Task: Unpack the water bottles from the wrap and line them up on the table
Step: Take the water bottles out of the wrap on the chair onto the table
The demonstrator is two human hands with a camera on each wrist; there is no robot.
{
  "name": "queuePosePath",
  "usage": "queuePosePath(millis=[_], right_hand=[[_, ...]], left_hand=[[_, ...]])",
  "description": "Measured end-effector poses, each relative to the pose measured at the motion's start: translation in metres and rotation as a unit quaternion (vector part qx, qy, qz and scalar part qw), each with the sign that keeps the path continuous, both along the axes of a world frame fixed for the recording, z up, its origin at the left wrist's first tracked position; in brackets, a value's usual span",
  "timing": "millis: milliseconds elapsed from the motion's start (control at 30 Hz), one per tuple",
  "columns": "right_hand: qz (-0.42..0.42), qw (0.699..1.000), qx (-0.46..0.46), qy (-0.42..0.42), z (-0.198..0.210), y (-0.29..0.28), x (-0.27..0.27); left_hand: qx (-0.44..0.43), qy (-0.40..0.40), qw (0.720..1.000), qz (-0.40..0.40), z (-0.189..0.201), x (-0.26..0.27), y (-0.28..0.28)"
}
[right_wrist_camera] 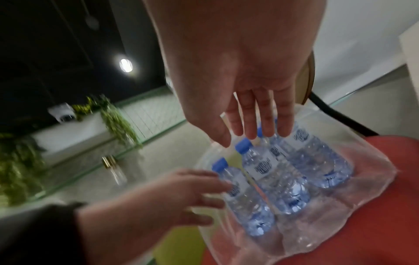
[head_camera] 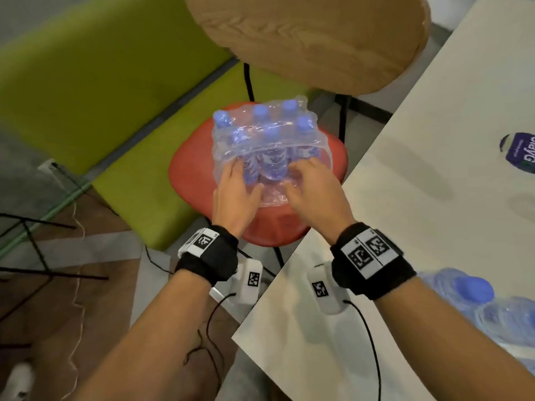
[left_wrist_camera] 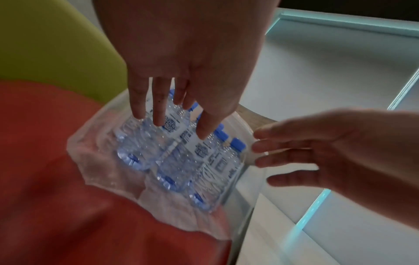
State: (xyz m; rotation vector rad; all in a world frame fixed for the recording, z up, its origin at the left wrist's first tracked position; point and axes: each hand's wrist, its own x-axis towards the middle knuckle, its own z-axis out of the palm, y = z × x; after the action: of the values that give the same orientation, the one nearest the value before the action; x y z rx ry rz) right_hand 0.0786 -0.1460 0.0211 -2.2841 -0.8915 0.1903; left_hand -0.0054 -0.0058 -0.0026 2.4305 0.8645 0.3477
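A pack of small water bottles (head_camera: pixel 266 140) with blue caps stands in clear plastic wrap (head_camera: pixel 272 195) on a red chair seat (head_camera: pixel 191 175). The wrap gapes on the near side and several bottles (left_wrist_camera: pixel 176 161) (right_wrist_camera: pixel 272 179) show through it. My left hand (head_camera: pixel 236 180) (left_wrist_camera: pixel 167 114) reaches to the near left bottles with straight fingers. My right hand (head_camera: pixel 309 180) (right_wrist_camera: pixel 256 125) hovers with spread fingers over the near right bottles. Neither hand holds anything. Whether the fingertips touch the bottles is unclear.
A white table (head_camera: pixel 405 183) runs along the right, its corner next to the chair. On it lie a labelled bottle (head_camera: pixel 518 153) at the far right and more blue-capped bottles (head_camera: pixel 474 293) near my right forearm. A wooden chair back (head_camera: pixel 312 39) and a green sofa (head_camera: pixel 101 82) stand behind.
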Motion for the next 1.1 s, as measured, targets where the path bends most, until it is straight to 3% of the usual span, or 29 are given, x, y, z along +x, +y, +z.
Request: queuePosePath(millis=[200,467,767,900,1100], right_hand=[[0.022,0.997,-0.077,-0.02,-0.021,0.05,0.041],[0.032,0.996,-0.075,-0.035,-0.018,0.068,0.055],[0.003,0.997,-0.013,-0.076,-0.029,0.053,0.034],[0.016,0.995,-0.051,-0.089,-0.034,0.041,0.025],[0.022,0.997,-0.062,-0.05,-0.046,0.019,-0.001]], left_hand=[[0.041,0.004,0.999,0.0,0.012,0.022,0.024],[0.028,0.027,0.999,-0.035,0.018,0.034,0.034],[0.054,-0.064,0.997,-0.002,0.007,0.016,0.013],[0.079,-0.039,0.996,-0.015,0.003,0.011,0.011],[0.052,-0.048,0.997,-0.011,-0.01,-0.009,-0.002]])
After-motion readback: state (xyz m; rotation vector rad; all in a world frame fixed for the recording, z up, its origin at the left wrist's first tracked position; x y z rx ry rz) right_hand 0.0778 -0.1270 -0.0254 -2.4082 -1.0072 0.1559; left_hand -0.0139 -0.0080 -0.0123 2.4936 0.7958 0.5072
